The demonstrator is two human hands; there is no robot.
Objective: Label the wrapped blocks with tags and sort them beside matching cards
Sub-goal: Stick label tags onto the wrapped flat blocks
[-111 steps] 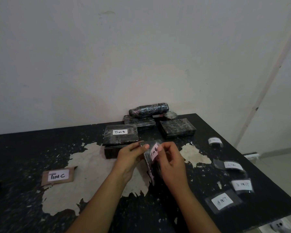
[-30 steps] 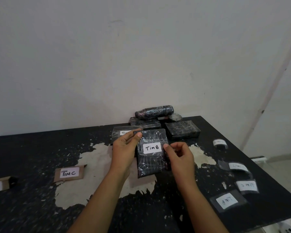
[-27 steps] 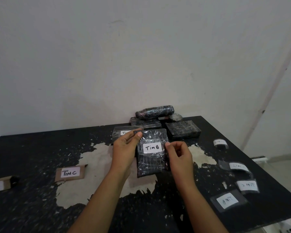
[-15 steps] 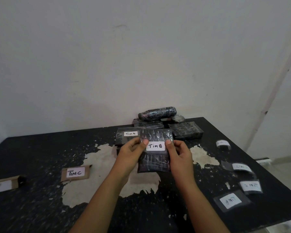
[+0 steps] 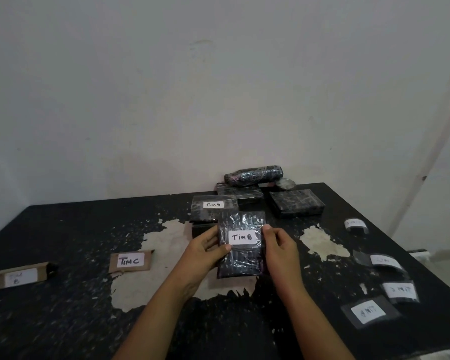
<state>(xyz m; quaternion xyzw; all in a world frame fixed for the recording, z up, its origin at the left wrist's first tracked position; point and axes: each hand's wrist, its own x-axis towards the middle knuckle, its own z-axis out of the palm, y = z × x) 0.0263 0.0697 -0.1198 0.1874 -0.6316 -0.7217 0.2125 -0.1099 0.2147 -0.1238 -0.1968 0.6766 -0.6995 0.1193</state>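
A black wrapped block (image 5: pixel 240 258) stands tilted up over the table's middle, its white "Tim B" tag (image 5: pixel 241 237) facing me. My left hand (image 5: pixel 205 252) grips its left edge and my right hand (image 5: pixel 279 246) grips its right edge. Behind it lies another wrapped block with a "Tim B" tag (image 5: pixel 213 207). Untagged wrapped blocks (image 5: pixel 296 202) and a wrapped roll (image 5: pixel 253 175) lie at the back by the wall. A brown "Tim C" card (image 5: pixel 130 261) lies to the left, and a brown "Tim B" card (image 5: pixel 20 276) sits at the far left.
Several loose taped tags lie along the right side of the black, chipped table (image 5: pixel 63 307): one at the back (image 5: pixel 356 224), one in the middle (image 5: pixel 383 261), two near the front (image 5: pixel 369 311). A white wall rises right behind the blocks.
The tag went from my right fingers onto the block's face. I turned the block to face me, and both hands now hold it by its edges, slightly farther forward.
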